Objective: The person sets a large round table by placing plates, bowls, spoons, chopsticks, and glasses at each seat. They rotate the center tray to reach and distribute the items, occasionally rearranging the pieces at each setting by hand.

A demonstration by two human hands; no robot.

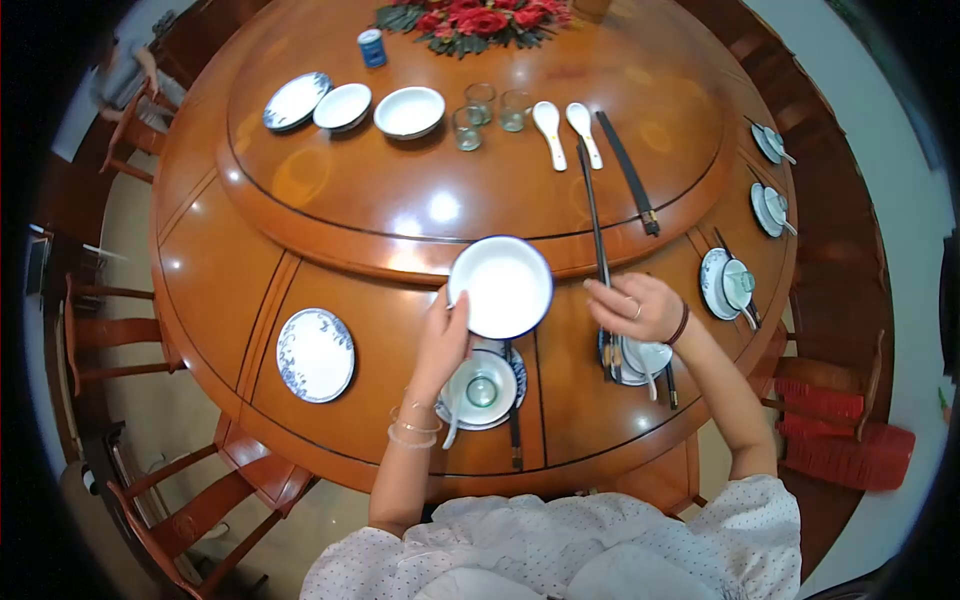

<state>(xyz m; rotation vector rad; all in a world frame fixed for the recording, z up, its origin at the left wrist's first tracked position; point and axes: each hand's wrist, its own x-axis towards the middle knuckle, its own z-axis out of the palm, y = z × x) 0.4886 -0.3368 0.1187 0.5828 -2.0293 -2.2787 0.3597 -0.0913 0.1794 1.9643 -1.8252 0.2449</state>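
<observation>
My left hand (pixel 446 332) grips the edge of a white bowl (pixel 500 288) with a thin blue rim, its inside facing me. The fingers of my right hand (pixel 640 308) are closed on a pair of dark chopsticks (pixel 594 220), whose gold-marked ends point towards me. Below the left hand is a place setting: a blue-patterned plate, a small bowl holding a glass (pixel 481 391), a white spoon (pixel 453 420) and chopsticks (pixel 515 430). Partly hidden under the right hand is another setting with a bowl (pixel 648 354) and a spoon. A patterned plate (pixel 316 355) lies alone to the left.
On the raised turntable (pixel 350 200) are plates (pixel 298 101), bowls (pixel 409 112), several glasses (pixel 515 110), two white spoons (pixel 584 135), more chopsticks (pixel 628 172), a blue can (pixel 371 47) and red flowers (pixel 480 20). More settings line the right side. Wooden chairs surround the table; a person is far left.
</observation>
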